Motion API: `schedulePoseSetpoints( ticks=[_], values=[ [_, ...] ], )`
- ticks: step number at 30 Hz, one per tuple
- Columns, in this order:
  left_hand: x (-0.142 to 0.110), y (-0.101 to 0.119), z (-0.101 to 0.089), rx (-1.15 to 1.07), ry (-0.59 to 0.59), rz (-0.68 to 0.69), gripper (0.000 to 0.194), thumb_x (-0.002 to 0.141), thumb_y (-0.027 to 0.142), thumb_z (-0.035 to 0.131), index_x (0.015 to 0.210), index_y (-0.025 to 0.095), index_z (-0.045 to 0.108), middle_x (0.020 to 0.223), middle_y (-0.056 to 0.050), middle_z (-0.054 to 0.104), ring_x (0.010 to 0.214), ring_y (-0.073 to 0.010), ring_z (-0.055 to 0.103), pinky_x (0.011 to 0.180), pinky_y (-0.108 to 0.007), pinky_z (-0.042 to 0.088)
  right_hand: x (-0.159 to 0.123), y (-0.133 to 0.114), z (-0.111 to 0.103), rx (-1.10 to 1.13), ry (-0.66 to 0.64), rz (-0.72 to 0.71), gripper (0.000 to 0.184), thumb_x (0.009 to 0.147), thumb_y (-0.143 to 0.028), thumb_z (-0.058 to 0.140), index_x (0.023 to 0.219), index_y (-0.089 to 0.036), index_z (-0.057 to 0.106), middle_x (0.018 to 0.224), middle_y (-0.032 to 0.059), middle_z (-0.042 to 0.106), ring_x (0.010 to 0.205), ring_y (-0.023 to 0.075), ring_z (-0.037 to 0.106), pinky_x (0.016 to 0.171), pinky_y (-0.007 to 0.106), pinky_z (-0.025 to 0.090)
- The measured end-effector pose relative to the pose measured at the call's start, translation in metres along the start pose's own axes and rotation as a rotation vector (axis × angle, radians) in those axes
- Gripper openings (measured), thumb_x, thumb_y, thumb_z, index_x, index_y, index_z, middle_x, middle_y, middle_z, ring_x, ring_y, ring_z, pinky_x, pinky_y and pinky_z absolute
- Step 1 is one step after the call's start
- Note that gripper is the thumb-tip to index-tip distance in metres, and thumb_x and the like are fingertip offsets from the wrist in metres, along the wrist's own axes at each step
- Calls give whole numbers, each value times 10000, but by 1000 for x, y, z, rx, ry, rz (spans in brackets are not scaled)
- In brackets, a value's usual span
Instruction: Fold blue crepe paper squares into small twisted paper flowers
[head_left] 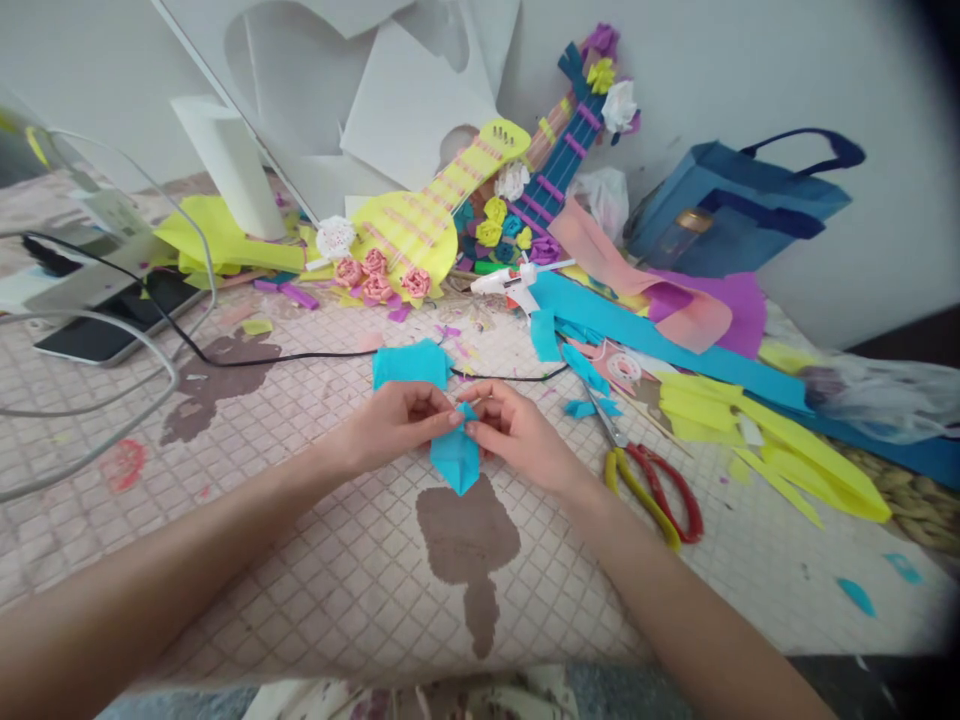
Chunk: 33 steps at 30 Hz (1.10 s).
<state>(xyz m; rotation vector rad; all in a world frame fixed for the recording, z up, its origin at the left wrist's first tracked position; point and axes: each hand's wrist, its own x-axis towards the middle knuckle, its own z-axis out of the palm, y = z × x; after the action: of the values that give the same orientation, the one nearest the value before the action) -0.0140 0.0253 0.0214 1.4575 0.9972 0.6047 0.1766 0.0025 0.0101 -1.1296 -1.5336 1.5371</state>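
Observation:
Between my two hands is a folded piece of blue crepe paper (455, 462), its pointed end hanging down toward me. My left hand (391, 425) pinches its upper edge from the left with thumb and forefinger. From the right, my right hand (517, 432) pinches the same piece near its top. Just beyond my left hand lies a flat blue paper square (411, 364). Scissors (651, 485) with red and yellow handles rest to the right of my right hand, near some blue paper scraps (592, 408).
A white glue gun (510, 283) lies at the back, its black cord (322, 355) crossing the table. Behind stand a yellow paper guitar (420, 225) and a blue one (559, 170). A blue bag (739, 205) stands back right; a phone (112, 325) lies left among cables.

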Motion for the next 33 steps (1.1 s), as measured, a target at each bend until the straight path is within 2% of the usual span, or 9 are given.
schedulePoseSetpoints(
  ticks=[2, 7, 12, 14, 18, 25, 33],
  values=[
    [0, -1, 1, -2, 46, 0, 267, 764, 388, 647, 695, 141, 572, 565, 37, 510, 491, -66, 441, 444, -184, 313, -1, 0, 2, 38, 21, 7, 273, 825, -283, 592, 1071, -232, 486, 756, -38, 553, 560, 78, 509, 505, 218, 432],
    [0, -1, 1, -150, 171, -41, 274, 771, 400, 628, 689, 160, 526, 612, 30, 538, 553, -84, 512, 546, -217, 445, -4, -2, 3, 52, 57, 73, 349, 777, -280, 650, 1074, -218, 478, 716, -42, 569, 504, 66, 455, 427, 193, 349],
    [2, -2, -2, -127, 196, -13, 233, 737, 372, 652, 785, 161, 565, 712, 11, 586, 638, -106, 571, 626, -250, 503, -4, -5, -2, -78, 80, 18, 126, 804, -247, 584, 910, -196, 537, 721, -28, 567, 538, 70, 472, 464, 206, 369],
    [2, -3, -3, -109, 184, 6, 245, 724, 352, 668, 845, 160, 575, 735, 6, 602, 655, -112, 591, 634, -254, 516, -4, -6, -4, -138, 65, -17, 79, 812, -235, 566, 878, -193, 560, 766, -16, 575, 582, 77, 491, 498, 214, 391],
    [1, -6, -7, -22, 80, -13, 226, 720, 320, 678, 838, 157, 575, 664, 7, 621, 618, -120, 613, 586, -244, 512, -3, -5, -10, -247, 63, -51, 73, 822, -230, 557, 879, -195, 587, 793, -7, 593, 639, 93, 518, 572, 236, 427],
    [0, -7, -9, 72, -34, -61, 208, 728, 315, 665, 824, 145, 591, 627, -1, 629, 543, -101, 570, 498, -208, 459, 0, 1, -16, -282, 71, -56, 68, 817, -227, 571, 874, -190, 577, 813, 5, 612, 675, 114, 555, 620, 262, 452],
    [0, -4, -8, 160, -12, -66, 197, 749, 346, 613, 785, 154, 599, 627, 1, 622, 521, -104, 571, 500, -218, 477, 1, 0, -16, -297, 38, -78, 99, 858, -276, 527, 865, -190, 576, 778, -6, 581, 662, 107, 530, 597, 243, 437]
  ],
)
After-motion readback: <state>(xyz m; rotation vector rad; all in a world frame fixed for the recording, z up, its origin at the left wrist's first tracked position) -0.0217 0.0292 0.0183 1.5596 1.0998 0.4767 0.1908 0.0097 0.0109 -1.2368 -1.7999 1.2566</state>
